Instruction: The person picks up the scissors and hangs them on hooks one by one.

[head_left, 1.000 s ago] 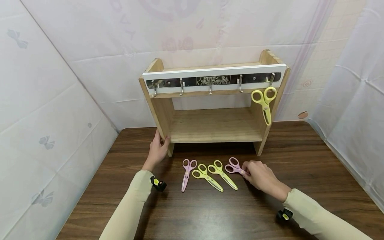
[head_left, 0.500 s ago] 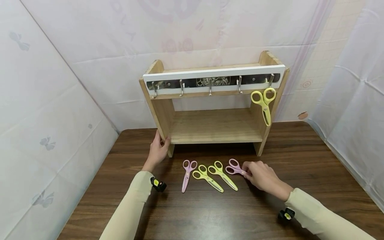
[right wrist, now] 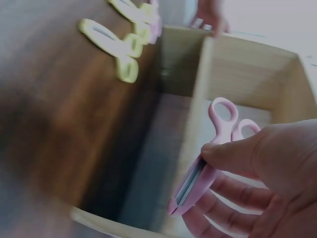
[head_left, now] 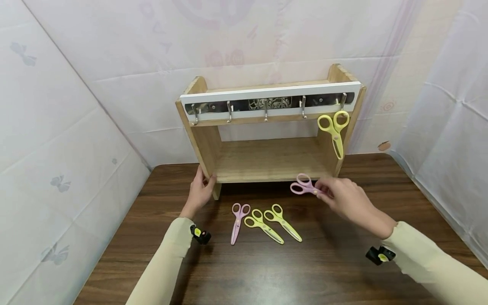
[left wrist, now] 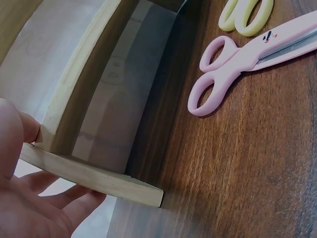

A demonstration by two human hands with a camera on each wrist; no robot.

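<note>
My right hand [head_left: 347, 197] pinches pink scissors [head_left: 303, 185] by the blade end, raised off the table with the handle loops pointing left. The right wrist view shows the thumb on one side of these scissors [right wrist: 198, 178] and the fingers behind. My left hand [head_left: 199, 190] grips the lower left side panel of the wooden shelf [head_left: 274, 159], thumb on the inner side and fingers outside, as the left wrist view also shows. Another pair of pink scissors [head_left: 237, 222] lies on the table beside two yellow pairs [head_left: 264, 226]. Yellow scissors [head_left: 335, 133] hang from the rightmost hook by a loop.
A white rail [head_left: 244, 92] with several metal hooks [head_left: 266, 111] runs across the shelf's upper front. The shelf stands on a dark wooden table [head_left: 244, 271]. Pale patterned sheets [head_left: 133, 46] hang behind and at both sides.
My right hand has lifted the pink scissors from the table and moved them up toward the shelf's lower right. The left hand stays on the side panel.
</note>
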